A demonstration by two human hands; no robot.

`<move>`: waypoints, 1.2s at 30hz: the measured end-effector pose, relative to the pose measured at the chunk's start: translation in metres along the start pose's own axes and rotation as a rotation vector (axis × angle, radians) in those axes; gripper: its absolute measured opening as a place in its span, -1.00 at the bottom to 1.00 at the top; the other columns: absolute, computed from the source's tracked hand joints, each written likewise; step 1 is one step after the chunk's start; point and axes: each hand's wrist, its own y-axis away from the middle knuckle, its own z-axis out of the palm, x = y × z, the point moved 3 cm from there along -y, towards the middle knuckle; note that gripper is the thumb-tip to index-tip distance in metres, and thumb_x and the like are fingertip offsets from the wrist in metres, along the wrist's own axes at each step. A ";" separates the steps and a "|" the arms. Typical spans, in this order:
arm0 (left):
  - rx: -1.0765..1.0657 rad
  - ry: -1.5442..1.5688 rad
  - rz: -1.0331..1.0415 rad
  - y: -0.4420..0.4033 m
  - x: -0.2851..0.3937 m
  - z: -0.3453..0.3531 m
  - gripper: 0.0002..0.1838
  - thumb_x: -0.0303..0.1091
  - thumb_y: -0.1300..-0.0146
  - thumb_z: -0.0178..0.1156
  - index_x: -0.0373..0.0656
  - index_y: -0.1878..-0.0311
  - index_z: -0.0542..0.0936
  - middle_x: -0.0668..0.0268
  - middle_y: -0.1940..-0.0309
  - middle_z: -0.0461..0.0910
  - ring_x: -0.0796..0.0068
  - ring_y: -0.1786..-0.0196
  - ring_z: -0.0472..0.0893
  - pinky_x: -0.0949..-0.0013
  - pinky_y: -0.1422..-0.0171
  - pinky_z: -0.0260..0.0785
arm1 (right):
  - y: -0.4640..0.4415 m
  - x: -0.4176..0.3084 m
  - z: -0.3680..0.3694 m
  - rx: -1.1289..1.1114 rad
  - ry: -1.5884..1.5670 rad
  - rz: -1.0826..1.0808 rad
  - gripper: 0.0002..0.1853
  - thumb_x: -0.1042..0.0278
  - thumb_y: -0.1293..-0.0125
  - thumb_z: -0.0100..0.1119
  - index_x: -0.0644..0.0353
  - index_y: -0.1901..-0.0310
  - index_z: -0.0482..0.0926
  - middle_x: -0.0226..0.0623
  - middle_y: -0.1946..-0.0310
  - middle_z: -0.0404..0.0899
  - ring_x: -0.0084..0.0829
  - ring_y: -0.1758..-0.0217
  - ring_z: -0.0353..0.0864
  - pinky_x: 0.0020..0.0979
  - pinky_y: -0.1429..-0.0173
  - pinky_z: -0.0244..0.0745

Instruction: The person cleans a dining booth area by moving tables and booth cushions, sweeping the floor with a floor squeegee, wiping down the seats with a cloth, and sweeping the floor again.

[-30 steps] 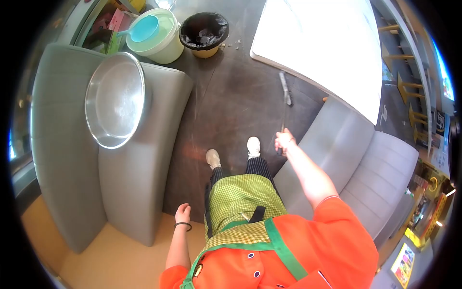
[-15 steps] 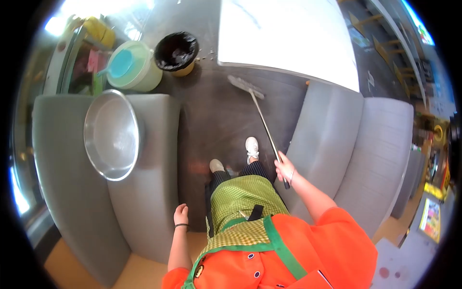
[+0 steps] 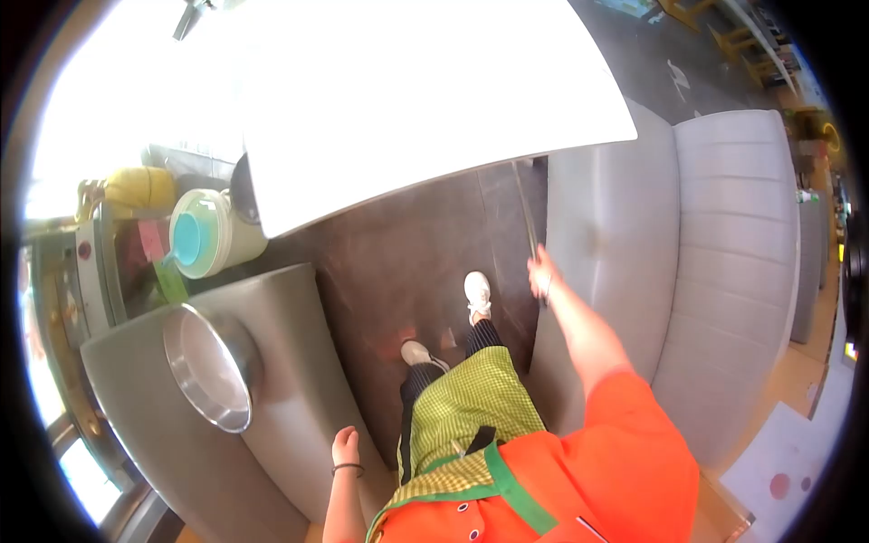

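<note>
My right hand (image 3: 541, 273) is wrapped round the handle (image 3: 525, 208) of a long floor tool, beside the right grey bench. The handle runs forward under the edge of the white table (image 3: 434, 90), which hides the tool's head. My left hand (image 3: 345, 446) hangs by the left bench with its fingers curled together and nothing visible in them. A steel basin (image 3: 210, 366) rests tilted in view on the left grey bench (image 3: 299, 362), ahead of that hand.
A pale bucket (image 3: 237, 237) with a blue scoop (image 3: 188, 239) stands beyond the left bench. The dark bin (image 3: 243, 190) is partly behind the table corner. The grey bench (image 3: 615, 253) borders the dark floor (image 3: 398, 244) on the right.
The view has turned, and the table now covers more of the floor ahead. The tool's head, visible before, has gone out of sight beneath the table. My right hand has kept its grip.
</note>
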 end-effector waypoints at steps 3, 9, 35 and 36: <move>-0.023 0.038 0.004 0.010 0.043 0.030 -0.72 -0.42 -0.07 0.04 -0.30 0.13 0.43 0.21 0.22 0.49 0.45 0.13 0.46 0.45 0.00 0.27 | -0.089 -0.115 -0.022 0.000 0.162 -0.221 -0.43 0.31 -0.21 -0.18 -0.11 -0.21 -0.17 -0.41 0.82 0.15 -0.53 0.89 0.12 -0.44 0.86 0.08; -0.208 -0.040 0.146 0.032 0.118 0.088 -0.70 -0.39 -0.05 0.06 -0.28 0.12 0.43 0.20 0.21 0.49 0.43 0.13 0.47 0.45 0.01 0.28 | -0.013 -0.083 -0.057 0.034 0.017 -0.067 -0.46 0.27 -0.23 -0.18 -0.23 -0.20 -0.13 -0.48 0.84 0.08 -0.59 0.88 0.07 -0.51 0.86 0.00; -0.172 -0.459 0.255 0.014 0.122 0.065 -0.71 -0.32 -0.01 0.08 -0.24 0.18 0.48 0.19 0.28 0.53 0.41 0.17 0.50 0.42 0.06 0.31 | 0.109 0.110 -0.108 0.216 0.518 -0.077 -0.50 0.16 -0.18 -0.18 -0.01 -0.16 0.06 0.04 0.21 0.42 -0.01 0.20 0.42 -0.19 0.14 0.33; -0.177 -0.461 0.253 0.013 0.129 0.075 -0.71 -0.33 -0.02 0.08 -0.24 0.18 0.48 0.19 0.28 0.53 0.41 0.17 0.50 0.42 0.06 0.31 | 0.084 0.053 -0.103 0.192 0.531 -0.089 -0.49 0.16 -0.17 -0.19 0.03 -0.16 0.05 0.06 0.21 0.42 -0.01 0.20 0.43 -0.17 0.15 0.34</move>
